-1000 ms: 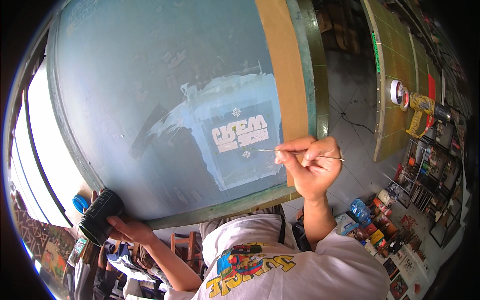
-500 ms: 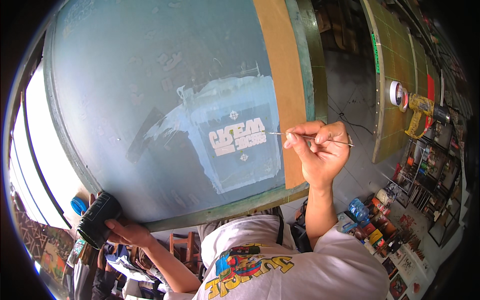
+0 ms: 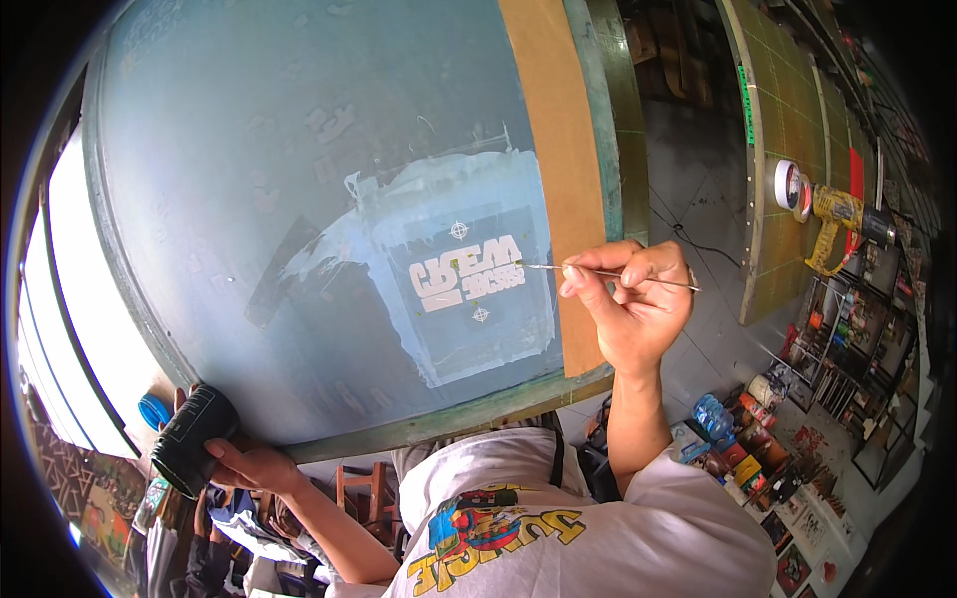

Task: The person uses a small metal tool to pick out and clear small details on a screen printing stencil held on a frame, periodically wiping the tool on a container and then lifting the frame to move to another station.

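Observation:
My right hand (image 3: 646,309) pinches a thin fine-tipped brush (image 3: 545,266) between thumb and fingers. Its tip is at the right edge of the pale, mirrored lettering (image 3: 463,271) on a large blue-grey printing screen (image 3: 289,140). Small round cross marks lie above and below the lettering, inside a lighter blue coated patch (image 3: 399,214). At the screen's near left corner, my left hand (image 3: 254,466) is wrapped around a dark cylindrical jar (image 3: 194,439), held tilted. The jar's contents cannot be seen.
Brown tape (image 3: 556,130) runs along the screen's right side. A blue round lid (image 3: 155,410) sits beside the jar. To the right, another framed screen (image 3: 788,90) carries tape rolls (image 3: 788,184) and a yellow heat gun (image 3: 829,219). Bottles and containers (image 3: 718,419) crowd the lower right.
The screen's surface has shifted slightly left in view. My right hand and the brush have moved a little left too, with the tip still by the lettering. The left hand keeps the jar.

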### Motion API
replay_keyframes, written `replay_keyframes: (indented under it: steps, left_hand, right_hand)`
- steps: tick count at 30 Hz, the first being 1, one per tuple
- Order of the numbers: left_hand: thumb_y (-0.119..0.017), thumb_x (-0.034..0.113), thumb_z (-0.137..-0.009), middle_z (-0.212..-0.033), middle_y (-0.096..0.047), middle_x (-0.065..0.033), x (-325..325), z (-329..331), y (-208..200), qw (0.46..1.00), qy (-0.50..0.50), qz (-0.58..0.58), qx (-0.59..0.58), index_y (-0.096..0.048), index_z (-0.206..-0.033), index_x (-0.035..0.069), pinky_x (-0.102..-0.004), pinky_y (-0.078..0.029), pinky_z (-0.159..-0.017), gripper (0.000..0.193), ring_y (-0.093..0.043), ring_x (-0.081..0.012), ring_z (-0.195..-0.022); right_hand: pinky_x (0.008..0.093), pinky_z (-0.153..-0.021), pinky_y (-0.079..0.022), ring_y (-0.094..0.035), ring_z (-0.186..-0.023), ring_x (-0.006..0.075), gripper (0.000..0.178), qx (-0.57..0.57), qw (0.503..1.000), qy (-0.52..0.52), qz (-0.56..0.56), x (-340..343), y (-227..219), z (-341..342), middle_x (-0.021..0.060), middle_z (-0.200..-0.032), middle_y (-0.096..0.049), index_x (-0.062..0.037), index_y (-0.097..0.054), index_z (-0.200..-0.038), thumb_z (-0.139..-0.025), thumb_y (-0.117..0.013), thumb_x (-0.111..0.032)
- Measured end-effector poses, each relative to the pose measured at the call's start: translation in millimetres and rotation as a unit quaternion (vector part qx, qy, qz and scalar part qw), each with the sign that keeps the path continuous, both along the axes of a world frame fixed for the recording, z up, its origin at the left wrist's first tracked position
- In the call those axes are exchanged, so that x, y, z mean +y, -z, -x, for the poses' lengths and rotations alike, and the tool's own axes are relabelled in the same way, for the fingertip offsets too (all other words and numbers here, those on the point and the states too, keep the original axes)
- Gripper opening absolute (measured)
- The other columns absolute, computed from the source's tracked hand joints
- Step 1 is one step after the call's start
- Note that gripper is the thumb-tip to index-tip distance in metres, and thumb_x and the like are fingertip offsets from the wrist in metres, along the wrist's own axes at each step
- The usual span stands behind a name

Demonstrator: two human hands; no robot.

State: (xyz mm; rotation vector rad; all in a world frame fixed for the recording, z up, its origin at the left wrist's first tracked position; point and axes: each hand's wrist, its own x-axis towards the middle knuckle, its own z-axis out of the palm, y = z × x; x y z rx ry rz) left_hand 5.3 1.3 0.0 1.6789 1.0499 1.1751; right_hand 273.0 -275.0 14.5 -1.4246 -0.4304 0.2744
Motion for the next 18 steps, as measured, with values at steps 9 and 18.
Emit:
replay_keyframes:
  steps: [9, 18]
  left_hand:
    - [-0.051, 0.036, -0.099, -0.134, -0.05, -0.0217, -1.5, -1.9, -0.4, 1.0, -0.003, 0.008, -0.008, -0.033, -0.141, -0.002, -0.0451, -0.051, -0.096, 0.059, -0.055, -0.0325, -0.118]
    - [-0.05, 0.034, -0.099, -0.135, -0.049, -0.0224, -1.2, -0.7, -0.5, 1.0, -0.002, 0.008, -0.008, -0.032, -0.142, -0.001, -0.0458, -0.05, -0.097, 0.059, -0.054, -0.0339, -0.119]
  right_hand:
    - [0.0354, -0.067, -0.06, -0.069, -0.075, 0.0234, 0.032, -0.006, 1.0, -0.001, -0.003, -0.5, -0.7, -1.1, 0.0244, -0.089, -0.066, -0.0036, -0.04, -0.087, -0.081, -0.063, 0.019]
    - [0.0358, -0.067, -0.061, -0.069, -0.075, 0.0237, 0.032, -0.006, 1.0, 0.001, 0.004, 0.0, -0.5, 0.2, 0.0245, -0.089, -0.066, -0.0033, -0.04, -0.088, -0.081, -0.063, 0.019]
